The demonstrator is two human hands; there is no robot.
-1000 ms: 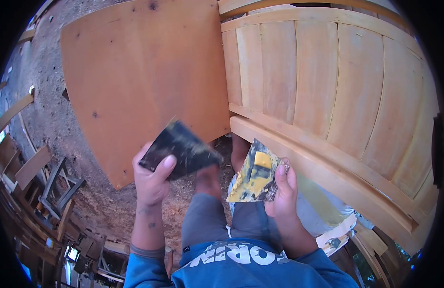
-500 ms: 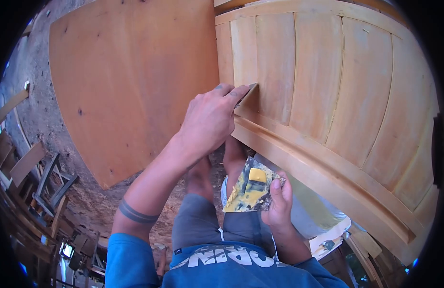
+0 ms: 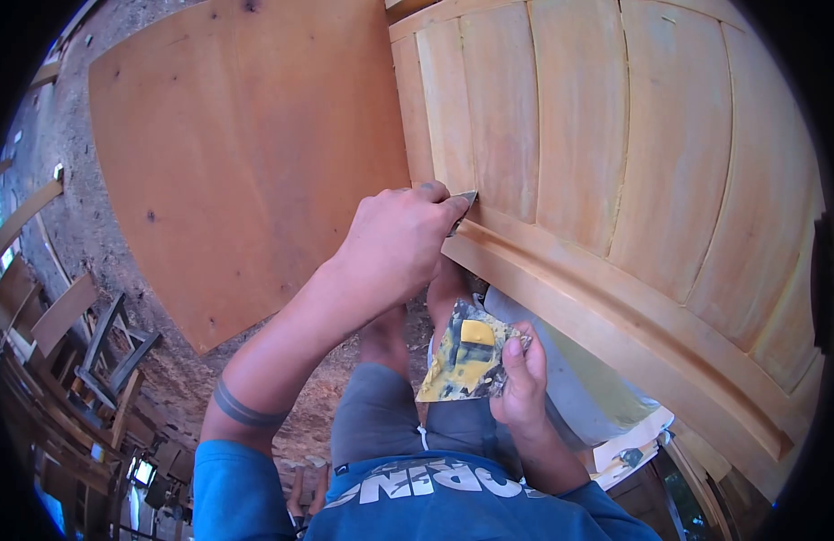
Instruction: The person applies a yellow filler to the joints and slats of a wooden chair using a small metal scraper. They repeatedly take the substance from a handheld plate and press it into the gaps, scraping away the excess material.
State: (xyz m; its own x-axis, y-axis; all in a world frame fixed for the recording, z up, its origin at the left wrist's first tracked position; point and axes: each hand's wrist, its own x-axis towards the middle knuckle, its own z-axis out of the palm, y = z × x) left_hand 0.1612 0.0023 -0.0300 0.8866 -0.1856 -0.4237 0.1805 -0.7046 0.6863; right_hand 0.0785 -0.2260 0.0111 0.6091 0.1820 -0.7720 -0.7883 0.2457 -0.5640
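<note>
My left hand (image 3: 394, 233) is closed around a small putty knife (image 3: 465, 207), its fingers hiding most of the tool. The blade's tip meets the pale wooden panel (image 3: 498, 117) at the foot of a slat joint, just above the bottom rail (image 3: 579, 261). Lower down, my right hand (image 3: 523, 383) grips a flat, smeared plate (image 3: 448, 374) by its right edge, thumb on top. On that plate lies a lump of yellow putty (image 3: 476, 332), with more yellow paste spread around it. Yellowish filler lines run along several joints of the panel.
A large brown wooden board (image 3: 254, 171) stands left of the panel, against its edge. Bare earth ground (image 3: 308, 388) lies below. Wooden offcuts and chair-like frames (image 3: 110, 352) crowd the left side. A whitish sheet or bag (image 3: 570, 361) sits under the rail.
My left hand has drawn the putty knife down the slat to its bottom edge. My right hand holds the plate almost where it was. The view has shifted slightly.
</note>
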